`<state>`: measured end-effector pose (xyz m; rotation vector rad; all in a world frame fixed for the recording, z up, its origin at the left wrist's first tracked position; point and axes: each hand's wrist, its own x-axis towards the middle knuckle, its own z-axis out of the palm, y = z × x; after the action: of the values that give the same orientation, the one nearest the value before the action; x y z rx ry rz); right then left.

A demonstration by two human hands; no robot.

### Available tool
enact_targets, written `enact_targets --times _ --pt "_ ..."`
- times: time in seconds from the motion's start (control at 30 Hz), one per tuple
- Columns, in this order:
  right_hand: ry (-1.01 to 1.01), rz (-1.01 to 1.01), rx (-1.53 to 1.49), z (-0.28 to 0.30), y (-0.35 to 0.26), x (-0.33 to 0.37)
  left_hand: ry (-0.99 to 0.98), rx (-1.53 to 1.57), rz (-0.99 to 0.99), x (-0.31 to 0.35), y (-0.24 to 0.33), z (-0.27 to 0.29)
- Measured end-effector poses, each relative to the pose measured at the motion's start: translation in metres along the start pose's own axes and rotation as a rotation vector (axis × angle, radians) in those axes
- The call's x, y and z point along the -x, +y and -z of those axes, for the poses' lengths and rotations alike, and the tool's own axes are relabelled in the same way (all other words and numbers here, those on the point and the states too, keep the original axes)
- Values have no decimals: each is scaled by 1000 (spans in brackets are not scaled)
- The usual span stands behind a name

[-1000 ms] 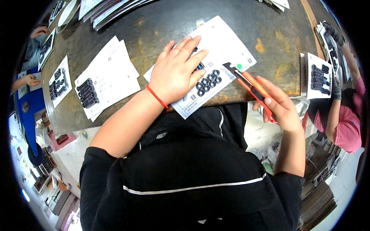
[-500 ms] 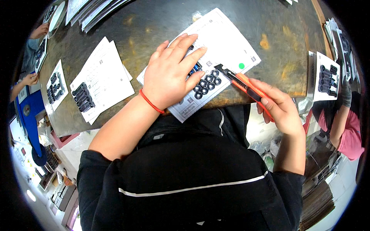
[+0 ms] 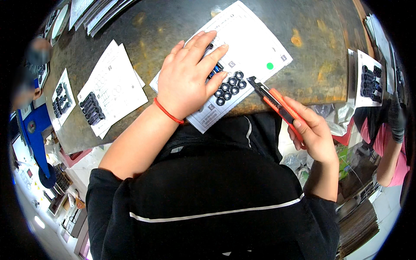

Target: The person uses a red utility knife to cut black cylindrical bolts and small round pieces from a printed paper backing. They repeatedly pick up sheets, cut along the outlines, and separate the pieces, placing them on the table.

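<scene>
My left hand lies flat, fingers spread, over a white printed card near the table's front edge. Beneath its palm and thumb, dark blue and black parts on the card are partly covered. Beside the thumb, several shiny black nuts sit in a cluster on the card; whether film covers them I cannot tell. A round green sticker marks the card's right part. My right hand grips an orange-red utility knife, its tip pointing up-left close to the nuts, at the card's near edge.
On the left of the dark worn table lie printed sheets with black bolt-like parts, and a smaller card. Paper stacks are at the back left. A co-worker's pink sleeve and another parts card are at right.
The knife tip has drawn back from the card, toward me and to the right. My left hand stays on the card; the whole view has shifted slightly.
</scene>
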<state>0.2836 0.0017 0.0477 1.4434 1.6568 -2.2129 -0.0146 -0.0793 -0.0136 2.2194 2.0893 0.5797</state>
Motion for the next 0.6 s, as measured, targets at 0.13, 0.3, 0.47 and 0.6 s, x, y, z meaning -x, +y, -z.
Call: enact_targets --times 0.13,0.3,0.47,0.6 --pt "11 19 -81 -9 12 6 14 -11 0 0 1 0" --pt "33 40 -260 -26 24 12 -26 8 -3 1 0 2" --pt "96 72 -276 -36 27 17 -26 19 -15 0 -1 1" --pt "75 83 -207 -32 25 9 -23 18 -20 1 -3 1"
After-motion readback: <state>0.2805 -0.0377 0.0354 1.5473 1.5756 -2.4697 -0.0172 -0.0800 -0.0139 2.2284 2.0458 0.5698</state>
